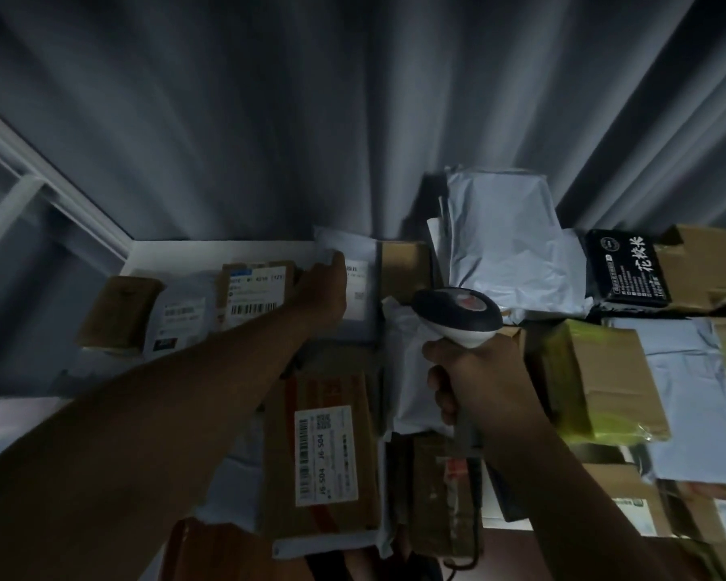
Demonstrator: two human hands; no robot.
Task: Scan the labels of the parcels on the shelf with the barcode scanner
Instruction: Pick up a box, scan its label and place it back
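Two hands are at work, well apart from each other. My right hand (474, 379) is wrapped around the handle of the barcode scanner (457, 316), whose dark head points forward over the parcels. My left hand (321, 291) reaches to the back of the white shelf (227, 251), its fingers resting on a grey poly mailer (353, 287) that stands near the rear edge; whether they curl round the mailer's edge I cannot tell. Just left of that hand stands a brown box with a barcode label (252, 293), then a smaller labelled packet (181, 318) toward the left rear corner. Below my left forearm lies a cardboard parcel with a white label (325, 454). A black packet with white lettering (625, 268) sits at the right, among more boxes and mailers.
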